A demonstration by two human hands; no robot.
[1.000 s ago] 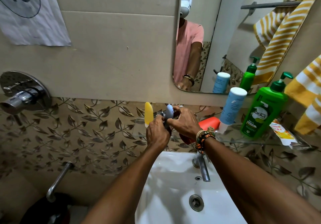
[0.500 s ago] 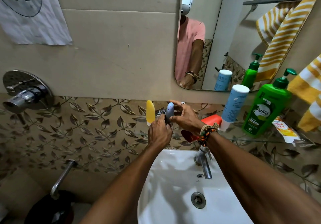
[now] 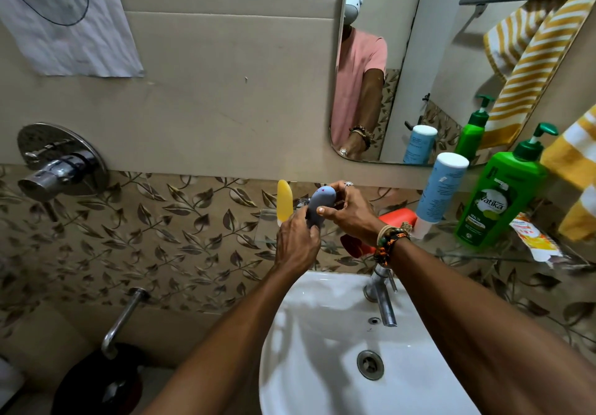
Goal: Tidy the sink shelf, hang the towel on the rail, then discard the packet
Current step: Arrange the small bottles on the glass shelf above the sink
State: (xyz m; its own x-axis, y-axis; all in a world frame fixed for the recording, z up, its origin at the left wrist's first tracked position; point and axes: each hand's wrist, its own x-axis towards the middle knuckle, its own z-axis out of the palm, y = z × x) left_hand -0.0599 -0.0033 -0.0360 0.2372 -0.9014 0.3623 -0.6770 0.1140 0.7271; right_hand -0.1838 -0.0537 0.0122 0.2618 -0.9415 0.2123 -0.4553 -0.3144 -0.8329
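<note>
Over the left end of the shelf point(image 3: 451, 247): right hand point(image 3: 351, 213) pinching the top of a grey case point(image 3: 319, 205) between thumb and fingers, left hand point(image 3: 295, 247) gripping its lower end. Yellow case point(image 3: 285, 200) upright just beside, at that same end; held or standing, cannot tell. On the shelf's middle: red bottle point(image 3: 395, 218) on its side, white bottle point(image 3: 442, 189) leaning, green bottle point(image 3: 498, 202) upright. At the shelf's right end, packet point(image 3: 533, 239) lying flat. Beyond that end, striped towel point(image 3: 577, 169). Below the shelf, sink point(image 3: 322, 366).

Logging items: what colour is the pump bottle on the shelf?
Bright green pump bottle, best in the head view.
</note>
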